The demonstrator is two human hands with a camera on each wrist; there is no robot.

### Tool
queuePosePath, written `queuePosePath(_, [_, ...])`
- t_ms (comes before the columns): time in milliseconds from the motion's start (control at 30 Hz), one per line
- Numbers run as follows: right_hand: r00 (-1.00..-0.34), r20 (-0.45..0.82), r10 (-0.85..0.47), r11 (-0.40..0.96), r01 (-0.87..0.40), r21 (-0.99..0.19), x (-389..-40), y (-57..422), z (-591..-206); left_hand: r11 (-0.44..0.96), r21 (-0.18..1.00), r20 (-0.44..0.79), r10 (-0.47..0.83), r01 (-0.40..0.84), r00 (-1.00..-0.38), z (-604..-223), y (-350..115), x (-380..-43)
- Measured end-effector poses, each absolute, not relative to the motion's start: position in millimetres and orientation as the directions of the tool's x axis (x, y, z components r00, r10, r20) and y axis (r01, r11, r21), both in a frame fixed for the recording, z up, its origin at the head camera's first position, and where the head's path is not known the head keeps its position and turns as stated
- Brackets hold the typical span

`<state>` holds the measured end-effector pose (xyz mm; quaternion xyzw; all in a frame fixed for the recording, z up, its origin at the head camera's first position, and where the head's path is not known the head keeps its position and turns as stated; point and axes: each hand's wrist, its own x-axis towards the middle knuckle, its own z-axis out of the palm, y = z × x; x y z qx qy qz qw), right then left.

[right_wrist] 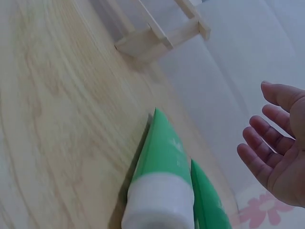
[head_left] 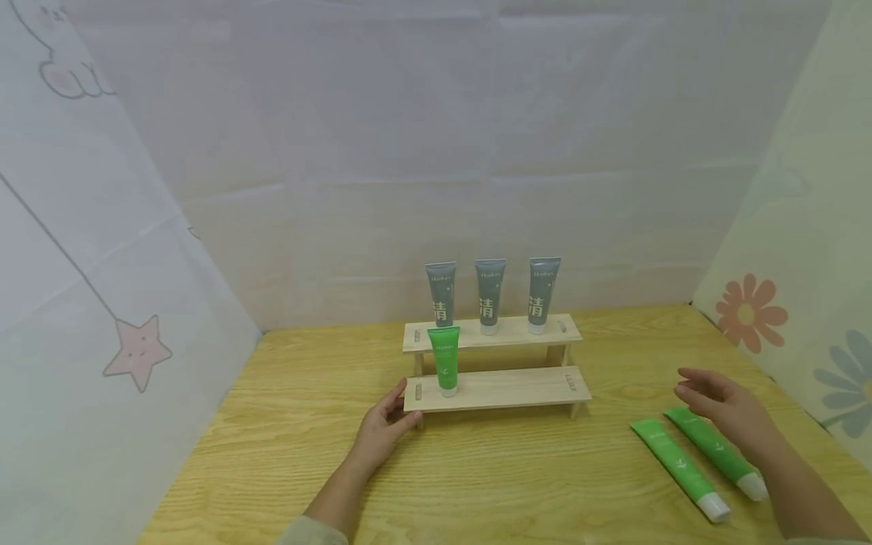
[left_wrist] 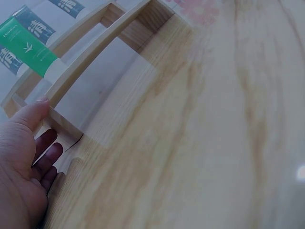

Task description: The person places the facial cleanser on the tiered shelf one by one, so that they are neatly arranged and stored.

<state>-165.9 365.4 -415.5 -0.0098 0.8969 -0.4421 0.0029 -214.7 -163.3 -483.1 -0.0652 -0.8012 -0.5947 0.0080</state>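
My left hand (head_left: 381, 431) holds the left end of a two-step wooden display rack (head_left: 514, 387), its thumb at the front corner of the lower step. A green squeeze tube (head_left: 446, 359) stands cap down on that step near this hand. My right hand (head_left: 732, 409) hovers at the right with nothing in it, its fingers spread and slightly bent. Below it two more green tubes lie side by side on the table, a nearer tube (head_left: 681, 465) and a farther tube (head_left: 715, 450), white caps toward me.
On the upper step stand three grey-blue tubes, a left one (head_left: 441, 291), a middle one (head_left: 489, 295) and a right one (head_left: 543, 294). The wood-grain table (head_left: 504, 484) meets a pale cloth backdrop (head_left: 477, 166) behind the rack and printed cloth at both sides.
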Motion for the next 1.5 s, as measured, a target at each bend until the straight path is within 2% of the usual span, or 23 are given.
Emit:
queuePosePath(467, [-0.996, -0.082, -0.017, 0.684, 0.048, -0.728, -157, 397, -434, 0.280, 0.954, 0.091, 0.085, 0.112, -0.992, -488, -164, -220])
queuePosePath(767, [-0.971, -0.238, -0.033, 0.713, 0.144, -0.686, -159, 411, -439, 0.307, 0.945, 0.089, 0.095, 0.114, -0.992, -487, -165, -218])
queuePosePath(1500, [-0.936, -0.342, -0.086, 0.759, 0.161, -0.631, -155, 413, -444, 0.299, 0.949, 0.072, 0.085, 0.095, -0.994, -487, -164, -217])
